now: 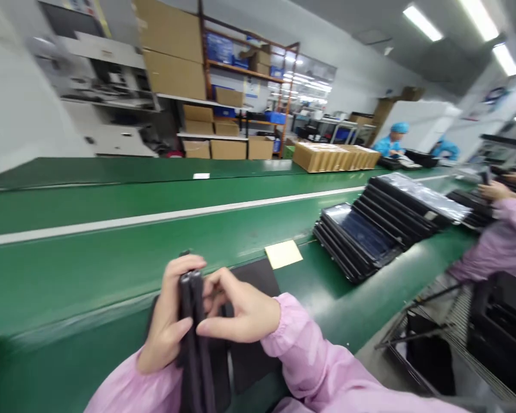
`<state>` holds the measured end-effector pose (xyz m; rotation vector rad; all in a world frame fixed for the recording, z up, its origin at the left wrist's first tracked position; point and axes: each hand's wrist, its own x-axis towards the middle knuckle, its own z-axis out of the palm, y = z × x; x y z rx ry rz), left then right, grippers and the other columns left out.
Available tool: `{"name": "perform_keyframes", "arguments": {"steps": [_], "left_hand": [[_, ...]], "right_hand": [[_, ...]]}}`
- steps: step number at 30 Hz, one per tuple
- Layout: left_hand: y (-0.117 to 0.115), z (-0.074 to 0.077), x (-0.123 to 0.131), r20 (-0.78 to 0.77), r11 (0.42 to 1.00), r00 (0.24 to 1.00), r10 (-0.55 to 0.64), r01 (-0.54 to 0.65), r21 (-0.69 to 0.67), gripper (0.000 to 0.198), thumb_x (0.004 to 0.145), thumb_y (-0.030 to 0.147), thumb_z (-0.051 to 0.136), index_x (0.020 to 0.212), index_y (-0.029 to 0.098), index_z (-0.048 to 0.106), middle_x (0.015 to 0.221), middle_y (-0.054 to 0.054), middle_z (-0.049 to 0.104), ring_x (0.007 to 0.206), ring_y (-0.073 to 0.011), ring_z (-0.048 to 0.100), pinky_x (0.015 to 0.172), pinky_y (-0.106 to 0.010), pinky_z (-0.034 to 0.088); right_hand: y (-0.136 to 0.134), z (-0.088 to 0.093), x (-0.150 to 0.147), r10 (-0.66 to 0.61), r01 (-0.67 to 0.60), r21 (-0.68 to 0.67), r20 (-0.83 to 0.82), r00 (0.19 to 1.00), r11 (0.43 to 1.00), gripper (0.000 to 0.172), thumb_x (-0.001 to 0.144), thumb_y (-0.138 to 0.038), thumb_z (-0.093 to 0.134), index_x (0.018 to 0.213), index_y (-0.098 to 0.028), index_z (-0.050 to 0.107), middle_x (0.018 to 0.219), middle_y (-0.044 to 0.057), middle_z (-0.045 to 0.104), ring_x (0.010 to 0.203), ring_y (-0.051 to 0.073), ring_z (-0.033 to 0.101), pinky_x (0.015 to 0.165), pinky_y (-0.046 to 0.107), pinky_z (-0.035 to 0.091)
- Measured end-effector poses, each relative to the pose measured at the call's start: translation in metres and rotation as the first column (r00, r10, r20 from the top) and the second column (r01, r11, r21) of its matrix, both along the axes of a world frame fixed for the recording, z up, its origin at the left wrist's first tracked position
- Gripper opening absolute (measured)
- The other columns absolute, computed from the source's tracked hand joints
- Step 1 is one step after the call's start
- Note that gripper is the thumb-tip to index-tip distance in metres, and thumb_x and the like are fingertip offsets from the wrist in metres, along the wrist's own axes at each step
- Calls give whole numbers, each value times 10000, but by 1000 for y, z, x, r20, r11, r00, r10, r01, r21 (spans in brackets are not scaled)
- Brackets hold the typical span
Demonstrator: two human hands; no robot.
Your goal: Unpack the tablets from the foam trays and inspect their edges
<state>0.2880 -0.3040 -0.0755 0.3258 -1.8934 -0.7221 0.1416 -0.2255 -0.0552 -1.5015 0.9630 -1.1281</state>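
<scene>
My left hand (165, 318) and my right hand (238, 310) both grip a thin black slab (193, 338) held on edge, upright, just above a black mat (258, 275) on the green bench. The left fingers curl over its top edge. The right thumb and fingers press on its right face. Both sleeves are pink. What lies behind the slab is hidden.
A yellow note (284, 253) lies on the green conveyor belt (112, 229). Rows of black flat devices (370, 235) lean stacked to the right. A co-worker's pink sleeve (503, 241) is at far right. Cardboard boxes (335, 156) sit further back. Black trays (503, 327) stand at lower right.
</scene>
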Motion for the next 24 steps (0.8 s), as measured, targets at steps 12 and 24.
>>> {"name": "perform_keyframes", "arguments": {"steps": [12, 24], "left_hand": [[-16, -1, -5, 12, 999, 999, -33, 33, 20, 491, 867, 652, 478, 1219, 320, 558, 1144, -37, 595, 1087, -311, 563, 937, -438, 460], [-19, -3, -33, -70, 959, 997, -26, 44, 280, 451, 753, 392, 350, 1100, 230, 589, 1148, -94, 638, 1115, -319, 570, 1024, -484, 431]], "right_hand": [[-16, -2, -3, -20, 10, 53, 186, 982, 999, 711, 494, -535, 948, 886, -241, 432, 775, -87, 516, 627, 82, 526, 652, 261, 455], [-2, -30, 2, -144, 141, 33, 299, 943, 989, 493, 852, -638, 660, 1032, -256, 407, 803, -69, 486, 525, 91, 558, 523, 264, 498]]}}
